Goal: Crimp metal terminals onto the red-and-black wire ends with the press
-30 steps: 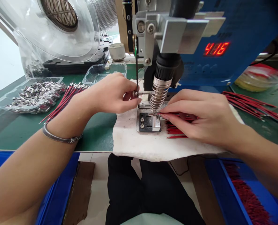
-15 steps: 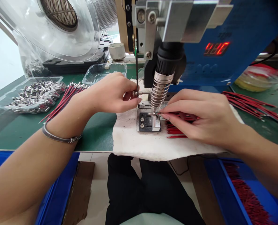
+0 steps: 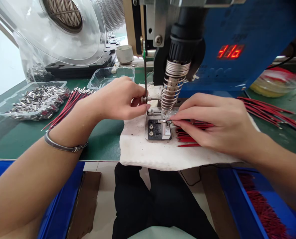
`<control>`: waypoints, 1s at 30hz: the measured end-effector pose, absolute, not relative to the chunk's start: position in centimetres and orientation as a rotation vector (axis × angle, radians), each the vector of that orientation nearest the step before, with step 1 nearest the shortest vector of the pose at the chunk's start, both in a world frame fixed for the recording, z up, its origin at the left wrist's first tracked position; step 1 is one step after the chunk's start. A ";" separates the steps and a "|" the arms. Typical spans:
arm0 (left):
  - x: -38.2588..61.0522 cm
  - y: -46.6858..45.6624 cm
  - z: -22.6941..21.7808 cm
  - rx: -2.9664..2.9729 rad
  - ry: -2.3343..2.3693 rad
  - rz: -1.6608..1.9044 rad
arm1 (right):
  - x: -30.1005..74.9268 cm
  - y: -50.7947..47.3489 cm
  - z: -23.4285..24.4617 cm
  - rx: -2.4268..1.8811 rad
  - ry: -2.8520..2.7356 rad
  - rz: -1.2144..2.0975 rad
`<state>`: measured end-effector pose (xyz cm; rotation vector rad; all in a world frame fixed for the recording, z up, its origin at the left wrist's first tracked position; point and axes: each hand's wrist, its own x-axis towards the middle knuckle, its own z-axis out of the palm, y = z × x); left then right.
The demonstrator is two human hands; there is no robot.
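My right hand [image 3: 212, 122] pinches a thin wire [image 3: 172, 120] between thumb and forefinger. The wire's end meets a small metal connector [image 3: 163, 121] lying on the pale block [image 3: 166, 132] of a black fixture [image 3: 152, 126]. Just above hangs the tip of a spring-wrapped soldering iron [image 3: 174, 83]. My left hand [image 3: 124, 99] is closed, its fingertips beside the knob of the solder feed guide [image 3: 145, 99]; whatever the fingers hold is hidden. Partly under my right hand, several red and black wires [image 3: 187, 136] lie on a white cloth [image 3: 148, 152].
Left on the green table stand a clear tray [image 3: 3, 108] of metal connectors and a bundle of wires with metal ends [image 3: 65, 108]. A blue machine [image 3: 220, 73] with a red display rises behind. More wires [image 3: 264, 109] lie right; a blue bin [image 3: 247, 202] sits below.
The soldering iron has lifted up off the connector, and more of its tip shows clear of the fixture. The red display's characters differ. Both hands have stayed almost still.
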<state>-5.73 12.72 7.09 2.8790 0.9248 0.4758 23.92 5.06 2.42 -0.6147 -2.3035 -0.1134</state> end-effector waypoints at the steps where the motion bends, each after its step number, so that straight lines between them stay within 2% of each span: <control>1: -5.7 12.7 7.1 2.881 0.920 0.481 | 23.9 5.1 2.4 -0.612 -2.302 -0.117; 13: -5.9 12.9 7.3 2.889 0.981 0.387 | 23.7 4.8 2.5 -0.636 -2.276 -0.078; 18: -6.7 11.5 8.8 2.837 1.270 0.293 | 23.5 4.5 2.9 -0.634 -2.292 -0.035; 20: -7.3 9.4 9.2 2.818 1.403 0.371 | 23.3 4.2 3.1 -0.670 -2.286 -0.016; 23: -7.5 4.6 8.5 2.750 1.373 0.790 | 23.2 3.7 3.3 -0.692 -2.286 0.004; 26: -5.9 -0.4 6.1 2.433 1.348 1.111 | 23.1 3.4 3.4 -0.651 -2.290 0.034; 30: -1.2 -4.1 2.2 2.145 1.248 1.331 | 23.1 3.5 3.1 -0.563 -2.317 0.076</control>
